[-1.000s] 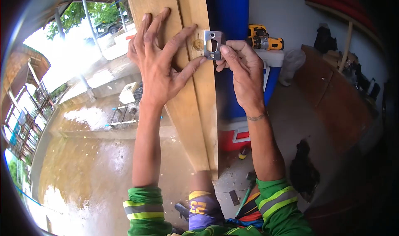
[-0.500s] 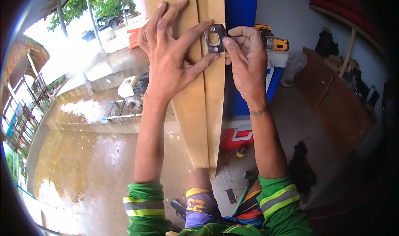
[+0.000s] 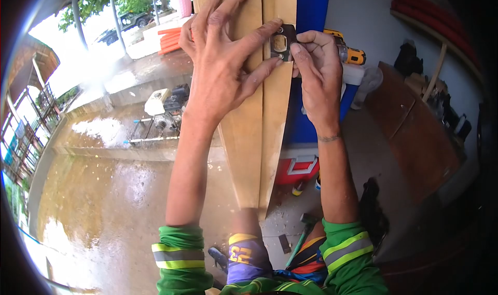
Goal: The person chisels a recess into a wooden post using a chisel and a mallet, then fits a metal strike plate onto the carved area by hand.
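A long wooden board (image 3: 241, 139) with a step along its length runs away from me. On its right strip lies a dark metal strike plate (image 3: 273, 51), with an opening in the middle and screw holes at its ends. My left hand (image 3: 220, 69) is spread open over the board, its index fingertip at the plate's far end and its thumb at the near end. My right hand (image 3: 319, 69) is closed in a pinch at the plate's right edge. Whether its fingers also hold something small is hidden.
A yellow-and-black power drill (image 3: 353, 55) rests on a blue cooler (image 3: 306, 121) to the right. Below stands a red cooler (image 3: 301, 170). A green-handled hammer (image 3: 302, 238) lies by my legs. At left, a small engine (image 3: 168, 108) sits on wet concrete.
The board, plate and both hands appear slightly further right and higher in view. My left thumb has shifted onto the plate's near end; my right hand keeps its pinch.
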A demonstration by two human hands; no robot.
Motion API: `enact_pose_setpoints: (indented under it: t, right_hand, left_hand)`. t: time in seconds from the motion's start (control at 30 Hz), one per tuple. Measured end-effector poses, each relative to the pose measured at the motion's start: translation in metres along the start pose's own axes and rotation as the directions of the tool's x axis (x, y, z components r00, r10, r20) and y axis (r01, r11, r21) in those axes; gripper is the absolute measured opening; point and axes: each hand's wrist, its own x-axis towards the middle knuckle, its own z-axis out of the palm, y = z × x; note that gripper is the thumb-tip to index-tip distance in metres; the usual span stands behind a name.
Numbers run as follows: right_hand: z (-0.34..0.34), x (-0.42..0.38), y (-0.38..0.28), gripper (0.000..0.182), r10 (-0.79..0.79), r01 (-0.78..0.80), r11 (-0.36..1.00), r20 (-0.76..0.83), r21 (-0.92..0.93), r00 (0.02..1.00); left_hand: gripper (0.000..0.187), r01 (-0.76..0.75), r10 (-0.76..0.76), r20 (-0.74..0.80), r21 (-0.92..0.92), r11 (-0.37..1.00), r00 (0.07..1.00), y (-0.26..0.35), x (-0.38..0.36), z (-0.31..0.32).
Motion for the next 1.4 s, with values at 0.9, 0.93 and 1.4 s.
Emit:
enact_pose_setpoints:
  t: [0.9,0.93,1.4]
  right_hand:
    - [-0.008,0.005,-0.009,0.015,0.108,-0.113,0.992,0.091,0.049,0.990]
    - [-0.009,0.006,-0.007,0.015,0.092,-0.098,0.993,0.102,0.058,0.991]
    - [-0.008,0.005,0.000,0.014,0.145,-0.152,0.980,0.070,0.124,0.987]
  left_hand:
    - [0.042,0.080,-0.082,0.058,0.029,0.996,0.995,0.014,0.000,-0.002]
    - [0.043,0.056,-0.056,0.017,0.009,0.998,0.998,0.016,-0.001,-0.001]
    - [0.042,0.044,-0.044,0.009,-0.018,0.999,0.999,0.008,-0.002,0.001]
